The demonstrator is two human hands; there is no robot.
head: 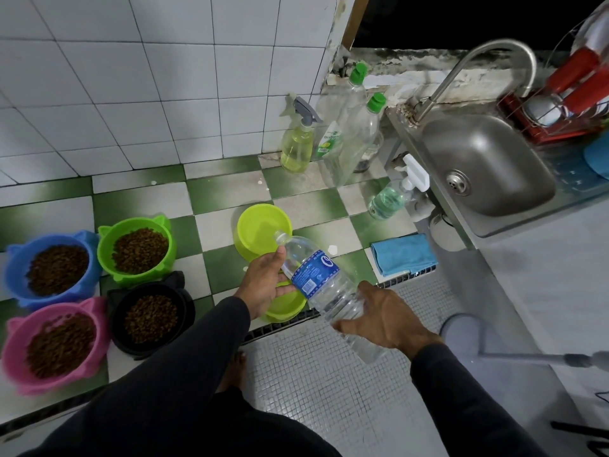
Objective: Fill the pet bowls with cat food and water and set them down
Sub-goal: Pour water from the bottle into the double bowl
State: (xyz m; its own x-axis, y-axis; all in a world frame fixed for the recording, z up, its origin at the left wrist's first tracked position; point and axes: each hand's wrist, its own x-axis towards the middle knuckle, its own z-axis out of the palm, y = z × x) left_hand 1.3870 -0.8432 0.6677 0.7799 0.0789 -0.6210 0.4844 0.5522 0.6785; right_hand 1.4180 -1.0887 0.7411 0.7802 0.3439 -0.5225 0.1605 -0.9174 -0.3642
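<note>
While both hands hold the water bottle (pixel 324 291) tilted, open neck over lime bowl (pixel 260 230): L hand (pixel 268 282) cups its upper part, R hand (pixel 384 316) grips its base; 4 kibble-filled bowls (pixel 138 250) sit w/ it on checkered floor (pixel 313 206)

One wide-angle camera sits on the person's head, looking steeply down and forward. It sees the checkered floor (pixel 296 206) close below. The sink (pixel 487 166) lies at the right edge.

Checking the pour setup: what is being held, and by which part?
The water bottle: left hand grips near its neck, right hand grips its lower body.
</note>
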